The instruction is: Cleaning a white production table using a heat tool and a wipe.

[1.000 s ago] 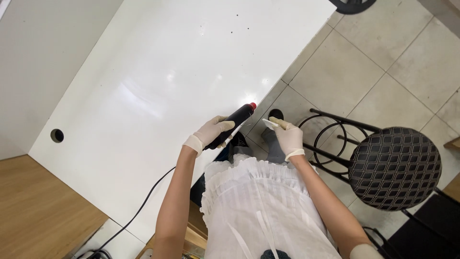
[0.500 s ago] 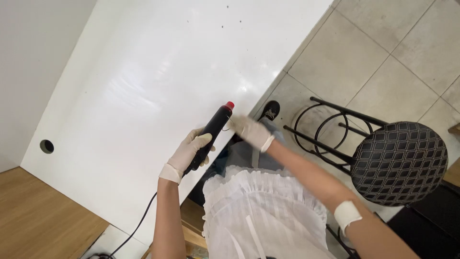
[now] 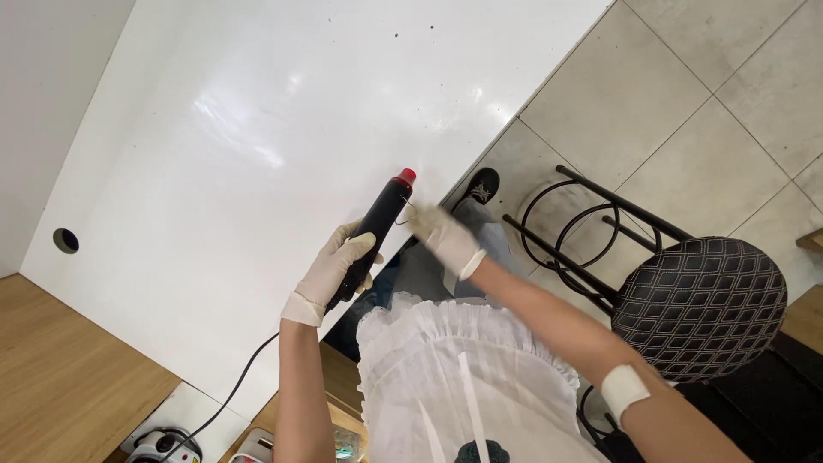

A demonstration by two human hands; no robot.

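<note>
a glossy white table filled most of the view from above, with a round cable hole near its left edge and a few dark specks near the top. wood flooring lay at the lower left, and pale grey tiles at the right. a black cord ran from the bottom left up toward the left hand. that hand wore a pale glove, and its fingers were wrapped shut around the black body of a tool, which slanted up to the right over the table's near edge and ended in a red tip. the right hand, also gloved, sat just beside the tool's upper part, its fingers pinched on a thin wire that touched the tool below the tip. below the hands showed a white frilled top and blue jeans, with a black shoe on the tiles. further right stood a black metal stool with a quilted round seat. a white bandage wrapped the right forearm.
</note>
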